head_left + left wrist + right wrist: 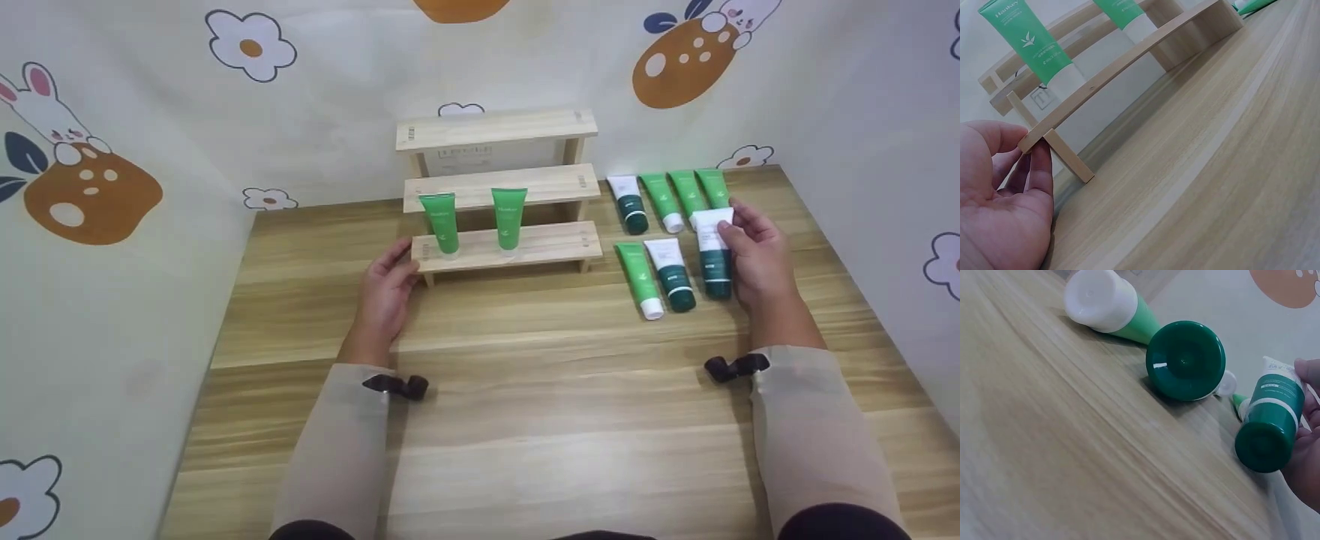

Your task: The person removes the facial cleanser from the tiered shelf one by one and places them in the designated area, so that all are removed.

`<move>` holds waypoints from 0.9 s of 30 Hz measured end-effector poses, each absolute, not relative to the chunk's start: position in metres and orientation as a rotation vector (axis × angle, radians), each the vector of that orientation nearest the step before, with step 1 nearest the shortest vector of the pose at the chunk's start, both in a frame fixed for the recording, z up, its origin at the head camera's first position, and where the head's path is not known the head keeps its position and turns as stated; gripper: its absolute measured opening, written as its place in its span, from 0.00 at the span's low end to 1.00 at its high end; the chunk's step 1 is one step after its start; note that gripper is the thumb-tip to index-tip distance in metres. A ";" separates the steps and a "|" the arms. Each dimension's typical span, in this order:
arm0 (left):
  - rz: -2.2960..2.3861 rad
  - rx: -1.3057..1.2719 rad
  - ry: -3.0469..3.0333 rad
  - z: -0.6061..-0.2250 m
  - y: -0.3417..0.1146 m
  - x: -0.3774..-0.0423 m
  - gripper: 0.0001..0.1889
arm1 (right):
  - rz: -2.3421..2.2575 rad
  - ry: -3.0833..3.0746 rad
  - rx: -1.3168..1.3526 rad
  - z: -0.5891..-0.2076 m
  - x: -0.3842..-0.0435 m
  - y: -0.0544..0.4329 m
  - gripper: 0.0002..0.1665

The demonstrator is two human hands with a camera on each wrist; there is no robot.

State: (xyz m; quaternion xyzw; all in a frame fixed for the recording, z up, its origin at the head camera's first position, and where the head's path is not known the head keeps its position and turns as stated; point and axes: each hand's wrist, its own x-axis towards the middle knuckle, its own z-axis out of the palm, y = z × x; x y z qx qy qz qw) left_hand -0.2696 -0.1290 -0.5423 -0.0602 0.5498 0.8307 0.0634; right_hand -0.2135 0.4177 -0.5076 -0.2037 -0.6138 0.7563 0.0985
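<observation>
Your right hand (765,261) pinches a white-and-green tube (715,256), beside the tubes lying (671,275) on the table (562,412). Your left hand (384,300) grips the left end of the lowest step (551,246) of the wooden rack (495,132), where two green tubes (509,217) stand on their caps.

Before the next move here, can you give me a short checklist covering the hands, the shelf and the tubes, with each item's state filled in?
1. Tube in hand: ok. The right hand grips a white-and-green tube.
2. Shelf held: ok. The left hand pinches the left end of the lowest shelf.
3. Shelf tubes upright: ok. Two green tubes stand on their caps there.
4. Room beside them: ok. Bare wood shows to their right.
5. All other tubes standing: not ok. Six lying tubes are on the table.
6. Held tube's cap tightly closed: cannot tell.
</observation>
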 end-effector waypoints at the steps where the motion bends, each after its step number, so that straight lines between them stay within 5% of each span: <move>1: 2.511 -0.181 1.658 -0.542 -0.129 -0.270 0.29 | 2.227 -1.833 -0.610 -0.508 -0.214 0.418 0.38; 27: 2.498 -0.175 1.665 -0.541 -0.129 -0.270 0.28 | 1.830 -2.284 -0.665 -0.520 -0.220 0.415 0.32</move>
